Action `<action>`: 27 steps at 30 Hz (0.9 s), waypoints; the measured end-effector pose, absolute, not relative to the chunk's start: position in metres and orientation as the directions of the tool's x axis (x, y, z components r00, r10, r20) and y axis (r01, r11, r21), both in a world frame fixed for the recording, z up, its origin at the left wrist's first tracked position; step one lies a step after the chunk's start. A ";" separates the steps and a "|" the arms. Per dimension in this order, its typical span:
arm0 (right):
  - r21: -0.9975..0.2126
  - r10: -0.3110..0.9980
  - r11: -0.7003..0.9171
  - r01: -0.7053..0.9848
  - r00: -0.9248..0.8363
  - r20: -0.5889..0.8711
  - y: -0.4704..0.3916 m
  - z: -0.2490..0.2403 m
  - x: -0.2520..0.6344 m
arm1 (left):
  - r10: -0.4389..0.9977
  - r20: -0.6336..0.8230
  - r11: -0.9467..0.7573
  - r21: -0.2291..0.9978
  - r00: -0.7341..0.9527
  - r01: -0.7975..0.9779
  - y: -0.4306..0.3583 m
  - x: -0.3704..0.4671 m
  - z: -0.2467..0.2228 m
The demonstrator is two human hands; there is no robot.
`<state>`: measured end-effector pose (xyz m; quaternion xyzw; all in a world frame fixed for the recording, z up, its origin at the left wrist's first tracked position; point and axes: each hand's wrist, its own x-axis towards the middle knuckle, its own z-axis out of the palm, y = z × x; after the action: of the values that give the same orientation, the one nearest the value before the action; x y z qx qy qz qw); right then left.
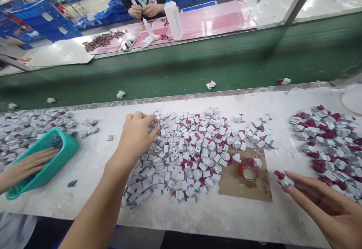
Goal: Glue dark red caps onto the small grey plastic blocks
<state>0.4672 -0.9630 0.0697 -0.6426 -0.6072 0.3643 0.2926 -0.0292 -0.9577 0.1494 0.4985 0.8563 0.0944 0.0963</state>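
Observation:
My right hand point(325, 203) pinches a small white-and-maroon plastic piece point(285, 178) between thumb and fingertips, at the right of the table. At the upper left edge of the middle pile of small white pieces point(175, 154), my left hand point(138, 134) has its fingers curled, with thumb and index finger close together; what lies between them is hidden among the pieces. Near my right hand, a round cap-like dish with pale contents point(249, 172) sits on a brown sheet point(243, 194). Maroon parts show on many pieces in the pile.
Another pile point(325, 139) lies at the right. At the left, a co-worker's hand point(36, 162) reaches into a teal basket point(66, 152). Beyond, a green conveyor belt point(169, 71) carries several pieces. Across it, another person's hands point(144, 10) work behind a white bottle point(173, 20).

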 end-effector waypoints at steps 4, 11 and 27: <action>-0.822 0.986 -0.155 0.548 0.031 -0.165 -0.959 0.088 0.456 | 0.866 -0.050 0.480 0.362 -0.497 0.799 -0.959 -0.024 0.155; -0.913 0.989 -0.005 0.407 -0.134 -0.065 -0.968 0.108 0.431 | 0.892 -0.389 0.443 0.855 -0.229 0.272 -1.001 0.027 0.158; -0.939 0.992 0.034 0.343 -0.128 -0.011 -0.987 0.104 0.398 | 0.997 0.078 -0.056 0.851 -0.019 0.523 -1.058 0.175 0.094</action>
<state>0.3976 -0.9867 0.1043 -0.5438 -0.6138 0.4328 0.3746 0.1749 -1.0582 0.0943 0.6239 0.6089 0.3727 0.3181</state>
